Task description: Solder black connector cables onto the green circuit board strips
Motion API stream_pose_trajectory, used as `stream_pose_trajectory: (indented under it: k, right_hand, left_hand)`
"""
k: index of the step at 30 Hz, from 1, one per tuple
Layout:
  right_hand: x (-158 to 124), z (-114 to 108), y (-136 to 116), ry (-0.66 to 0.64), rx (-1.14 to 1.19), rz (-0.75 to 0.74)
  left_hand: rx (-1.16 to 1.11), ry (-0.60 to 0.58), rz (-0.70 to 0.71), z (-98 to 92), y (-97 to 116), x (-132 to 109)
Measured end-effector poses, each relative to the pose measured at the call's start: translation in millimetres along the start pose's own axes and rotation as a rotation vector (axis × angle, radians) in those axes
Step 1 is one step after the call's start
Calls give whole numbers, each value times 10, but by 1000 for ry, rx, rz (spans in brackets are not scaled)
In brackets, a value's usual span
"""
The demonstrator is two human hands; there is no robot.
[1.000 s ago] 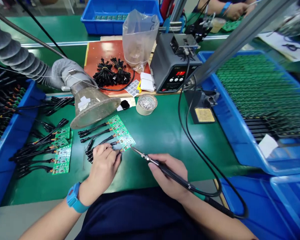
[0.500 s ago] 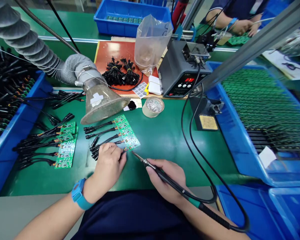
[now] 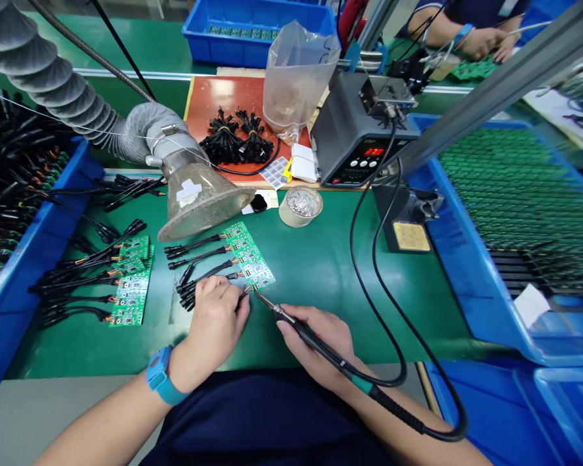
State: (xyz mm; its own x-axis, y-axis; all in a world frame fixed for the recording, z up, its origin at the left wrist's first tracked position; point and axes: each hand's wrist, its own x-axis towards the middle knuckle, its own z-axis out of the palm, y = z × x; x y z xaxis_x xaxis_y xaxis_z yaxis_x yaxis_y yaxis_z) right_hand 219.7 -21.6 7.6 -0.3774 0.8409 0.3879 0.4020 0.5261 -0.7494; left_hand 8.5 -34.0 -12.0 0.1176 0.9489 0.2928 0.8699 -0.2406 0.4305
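Observation:
A green circuit board panel [image 3: 251, 255] lies on the bench with several short black cables [image 3: 197, 259] running from its left edge. My left hand [image 3: 219, 318] is closed in a pinch on a cable at the panel's bottom left corner, and the fingertips partly hide its wires. My right hand [image 3: 320, 343] grips a soldering iron [image 3: 315, 343] like a pen. The iron's tip meets the panel's bottom edge, close to my left fingertips; whether it touches a wire I cannot tell. Left of my left hand lies another wired board panel [image 3: 131, 291].
A fume extractor hood [image 3: 204, 200] hangs over the panel's upper left. Behind are a solder-filled round tub [image 3: 300, 207], a soldering station [image 3: 362, 139] and an iron stand [image 3: 405, 220]. Blue bins [image 3: 459, 259] flank the bench. A co-worker's hands [image 3: 486, 45] show at the upper right.
The view has shifted slightly. The iron's tip has moved a little left, nearer my left fingertips. Both hands keep their grip.

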Motion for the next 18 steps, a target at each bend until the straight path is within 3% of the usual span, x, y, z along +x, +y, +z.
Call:
stream_pose_trajectory:
  k: [18]
  right_hand:
    - [-34,8,14,-4,-35,-38]
  left_hand:
    - [4,19,-11,13,12,6]
